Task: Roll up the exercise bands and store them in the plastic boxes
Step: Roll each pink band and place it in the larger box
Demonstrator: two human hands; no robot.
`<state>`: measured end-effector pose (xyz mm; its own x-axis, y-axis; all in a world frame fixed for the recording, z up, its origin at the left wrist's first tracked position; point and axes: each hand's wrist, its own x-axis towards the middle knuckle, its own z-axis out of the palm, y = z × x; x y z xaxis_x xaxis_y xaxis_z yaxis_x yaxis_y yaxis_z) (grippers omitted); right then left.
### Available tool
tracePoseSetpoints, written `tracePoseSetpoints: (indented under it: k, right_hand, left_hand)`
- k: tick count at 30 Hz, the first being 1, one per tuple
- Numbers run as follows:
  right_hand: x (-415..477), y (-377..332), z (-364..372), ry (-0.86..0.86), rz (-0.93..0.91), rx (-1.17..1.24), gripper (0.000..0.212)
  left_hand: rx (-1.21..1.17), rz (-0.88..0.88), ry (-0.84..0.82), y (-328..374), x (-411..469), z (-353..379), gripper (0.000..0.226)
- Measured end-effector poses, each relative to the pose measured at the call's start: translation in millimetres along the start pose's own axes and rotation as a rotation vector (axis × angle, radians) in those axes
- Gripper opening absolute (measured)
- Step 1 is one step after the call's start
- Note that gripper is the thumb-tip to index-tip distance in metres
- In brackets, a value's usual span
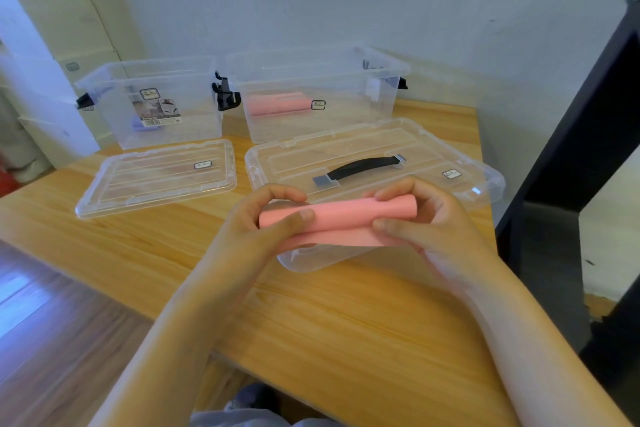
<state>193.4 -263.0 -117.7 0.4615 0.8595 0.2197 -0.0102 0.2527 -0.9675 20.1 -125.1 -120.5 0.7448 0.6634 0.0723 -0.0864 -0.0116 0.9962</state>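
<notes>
Nearly rolled: we pinch pink band [346, 213], tail loose, left hand [256, 218] and right hand [426, 218] at ends; rolled band [277, 104] sits in box [346, 125], tabletop's far edge.

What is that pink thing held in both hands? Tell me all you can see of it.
The pink band is a smooth, matte, rubbery-looking sheet, nearly all rolled into a tube lying roughly level, left to right, with a loose flap beneath. The left hand pinches its left end, the right hand its right end, thumbs in front. It is over the near edge of a clear lid with a black handle.
</notes>
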Motion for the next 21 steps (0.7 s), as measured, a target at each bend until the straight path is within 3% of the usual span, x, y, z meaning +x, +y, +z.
tracePoseSetpoints:
  k: [4, 7, 14, 21]
  right_hand:
    - [-0.1, -0.1, -1.1, -0.013, 0.061, -0.039, 0.03]
    - [0.4, 0.0, 0.3, 0.035, 0.12, 0.082, 0.031]
    - [-1.0, -2.3, 4.8, 0.064, 0.029, -0.035, 0.029]
    - [-1.3, -2.2, 4.2, 0.114, 0.085, 0.078, 0.029]
  left_hand:
    - [0.051, 0.085, 0.04, 2.3, -0.6, -1.2, 0.032]
    - [0.057, 0.117, 0.049, 3.3, -1.1, 0.6, 0.034]
    - [-0.117, -0.047, 0.032, 3.7, -1.6, 2.9, 0.04]
    - [-0.072, 0.018, 0.096, 4.2, -0.8, 7.3, 0.037]
